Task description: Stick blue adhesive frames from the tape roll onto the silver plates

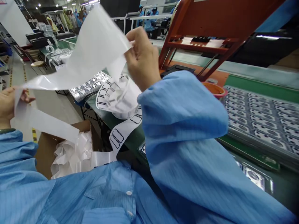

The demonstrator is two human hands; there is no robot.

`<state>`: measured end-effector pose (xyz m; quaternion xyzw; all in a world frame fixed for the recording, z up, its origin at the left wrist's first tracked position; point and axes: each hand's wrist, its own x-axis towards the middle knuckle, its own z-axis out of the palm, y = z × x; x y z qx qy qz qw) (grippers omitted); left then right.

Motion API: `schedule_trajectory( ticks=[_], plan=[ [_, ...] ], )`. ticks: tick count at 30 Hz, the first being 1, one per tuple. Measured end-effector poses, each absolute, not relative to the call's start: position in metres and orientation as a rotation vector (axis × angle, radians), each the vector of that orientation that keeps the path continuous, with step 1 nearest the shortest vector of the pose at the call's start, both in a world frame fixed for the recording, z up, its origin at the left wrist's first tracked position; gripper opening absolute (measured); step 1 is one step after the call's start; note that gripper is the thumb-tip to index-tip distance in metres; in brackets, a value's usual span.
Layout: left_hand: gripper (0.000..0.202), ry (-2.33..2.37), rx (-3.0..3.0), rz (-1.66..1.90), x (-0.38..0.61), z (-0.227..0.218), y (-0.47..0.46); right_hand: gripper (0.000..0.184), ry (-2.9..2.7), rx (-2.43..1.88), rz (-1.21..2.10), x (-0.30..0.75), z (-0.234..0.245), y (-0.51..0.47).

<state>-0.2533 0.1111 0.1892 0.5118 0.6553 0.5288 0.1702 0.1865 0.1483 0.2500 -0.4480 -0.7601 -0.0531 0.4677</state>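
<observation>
A long white backing strip (93,53) stretches between my two hands. My right hand (141,59), raised in the upper middle, pinches its upper end with closed fingers. At the far left edge my left hand (9,104) is closed on the strip's lower end, which hangs down toward a cardboard box (45,149). Below my right hand lies a loose roll of white label tape (121,99) with black rounded-rectangle outlines, on the green workbench (133,140). Its tail drops over the bench edge to my blue coat.
The cardboard box holds crumpled white strips (72,154). Trays of small parts (263,121) lie on the bench at right, another tray (90,85) at the bench's far left end. An orange cup (213,89) and a red-orange rack (210,34) stand behind. People in blue work far back.
</observation>
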Motion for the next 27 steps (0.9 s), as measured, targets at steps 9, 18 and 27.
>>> schedule_trajectory(
  ticks=[9,18,27],
  plan=[
    [0.084,1.720,1.624,1.005,-0.232,0.136,0.096,0.028,-2.493,-0.912,-0.207,0.125,0.172,0.114],
    [0.087,1.146,1.843,0.678,-0.084,0.144,0.104,0.027,-2.442,-0.665,0.096,0.110,0.128,0.110],
    [0.071,1.241,1.771,0.779,-0.081,0.141,0.115,0.041,-2.427,-1.457,-0.092,0.187,0.138,0.156]
  ],
)
